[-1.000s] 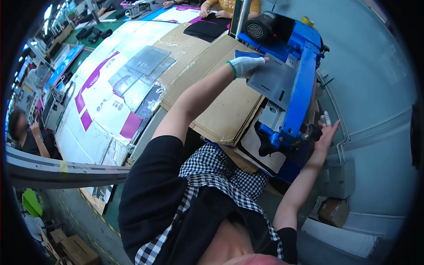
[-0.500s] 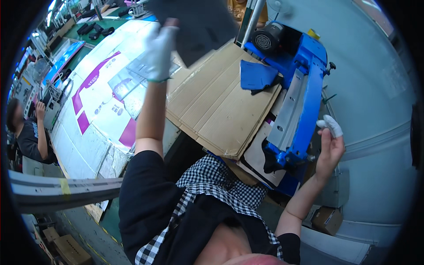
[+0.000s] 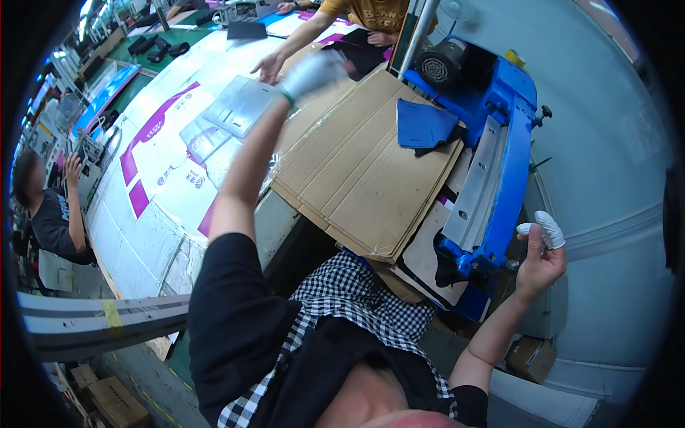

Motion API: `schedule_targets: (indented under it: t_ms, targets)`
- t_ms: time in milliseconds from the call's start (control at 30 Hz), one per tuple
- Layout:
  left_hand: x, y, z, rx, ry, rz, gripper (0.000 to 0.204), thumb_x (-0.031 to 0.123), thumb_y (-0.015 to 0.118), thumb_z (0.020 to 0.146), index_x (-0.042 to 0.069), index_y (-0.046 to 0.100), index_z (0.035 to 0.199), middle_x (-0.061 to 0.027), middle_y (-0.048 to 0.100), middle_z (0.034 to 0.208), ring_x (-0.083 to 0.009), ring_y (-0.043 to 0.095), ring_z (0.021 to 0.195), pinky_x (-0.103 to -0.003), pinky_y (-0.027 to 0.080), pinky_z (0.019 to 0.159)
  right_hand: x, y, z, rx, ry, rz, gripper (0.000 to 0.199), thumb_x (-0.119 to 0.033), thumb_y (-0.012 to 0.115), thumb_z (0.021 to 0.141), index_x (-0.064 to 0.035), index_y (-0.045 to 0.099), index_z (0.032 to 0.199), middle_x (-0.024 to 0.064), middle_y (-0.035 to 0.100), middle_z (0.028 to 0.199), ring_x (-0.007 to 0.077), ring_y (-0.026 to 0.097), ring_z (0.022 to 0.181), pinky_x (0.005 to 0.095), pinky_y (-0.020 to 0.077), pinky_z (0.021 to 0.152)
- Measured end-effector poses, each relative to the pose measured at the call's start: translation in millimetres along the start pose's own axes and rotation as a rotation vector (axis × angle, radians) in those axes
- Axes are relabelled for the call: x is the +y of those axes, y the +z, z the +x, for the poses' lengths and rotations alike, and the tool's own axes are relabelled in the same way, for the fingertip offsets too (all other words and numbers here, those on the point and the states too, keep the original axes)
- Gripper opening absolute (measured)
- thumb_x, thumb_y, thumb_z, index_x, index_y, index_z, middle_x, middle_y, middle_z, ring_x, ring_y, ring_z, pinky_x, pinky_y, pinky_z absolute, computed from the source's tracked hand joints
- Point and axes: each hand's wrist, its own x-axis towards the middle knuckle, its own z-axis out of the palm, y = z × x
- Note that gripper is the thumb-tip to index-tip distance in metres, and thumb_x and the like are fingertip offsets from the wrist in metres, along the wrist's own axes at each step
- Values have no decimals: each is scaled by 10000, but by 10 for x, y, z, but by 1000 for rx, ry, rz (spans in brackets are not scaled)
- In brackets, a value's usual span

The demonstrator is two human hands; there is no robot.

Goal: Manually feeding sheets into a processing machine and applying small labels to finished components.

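My left hand (image 3: 317, 75), in a white glove, reaches out over the far left edge of a cardboard sheet (image 3: 342, 171). It is smeared by motion, and no sheet shows in it. Just left of it lies a clear plastic sheet (image 3: 246, 107) on the white worktable. A dark grey sheet (image 3: 246, 31) rests farther back. My right hand (image 3: 540, 260), with white covers on its fingertips, is raised beside the near end of a blue machine (image 3: 499, 192). Its fingers curl toward the thumb, with nothing visible in them. Blue pieces (image 3: 424, 125) lie on the cardboard's right side.
Across the table a co-worker's open hand (image 3: 269, 68) reaches toward the clear sheet; black pieces (image 3: 360, 53) lie near that person. Another person (image 3: 53, 214) sits at the far left. A metal rail (image 3: 107, 314) crosses at lower left. Purple-and-white printed sheets (image 3: 171, 160) cover the worktable.
My left hand no longer holds the dark sheet and has swung right. A dark grey sheet now shows on the far table. The co-worker's reaching arm is now visible. My right hand has barely moved.
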Motion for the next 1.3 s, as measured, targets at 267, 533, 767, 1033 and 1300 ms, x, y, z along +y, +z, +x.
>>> schedule_targets:
  t_ms: [267,533,767,1033,1300]
  targets:
    - [1803,1603,-1104,-475,-508,-1249,300,339,500,874,57,602,867,-69,621,675,-112,579,542,-206,475,465,-32,-68,-88,-207,11,157,204,-150,647,805,11,643,929,66,645,681,109,553,515,211,455,502]
    - [2242,2062,-1526,-242,-286,-794,307,294,438,903,18,530,808,-89,566,689,-223,523,587,-309,439,568,-13,0,-176,-63,-65,17,217,-198,622,829,3,657,901,69,646,666,102,545,494,202,407,452]
    - [2271,1992,-1525,-224,-318,-891,282,255,438,913,3,467,788,-66,472,657,-191,440,587,-308,396,583,20,3,-188,-1,-118,-20,227,-217,610,839,-1,660,885,68,643,655,98,536,478,197,385,444]
    - [2245,1994,-1532,-252,-316,-907,287,274,442,902,4,494,821,-101,538,713,-241,484,618,-334,414,619,28,16,-193,15,-93,4,238,-222,590,854,6,658,866,64,634,632,95,521,456,195,367,432]
    - [2222,2008,-1528,-271,-343,-984,291,278,438,903,4,486,817,-96,532,708,-231,484,617,-328,412,618,43,11,-186,13,-109,-4,287,-252,547,881,12,653,844,50,607,587,85,495,440,192,346,426]
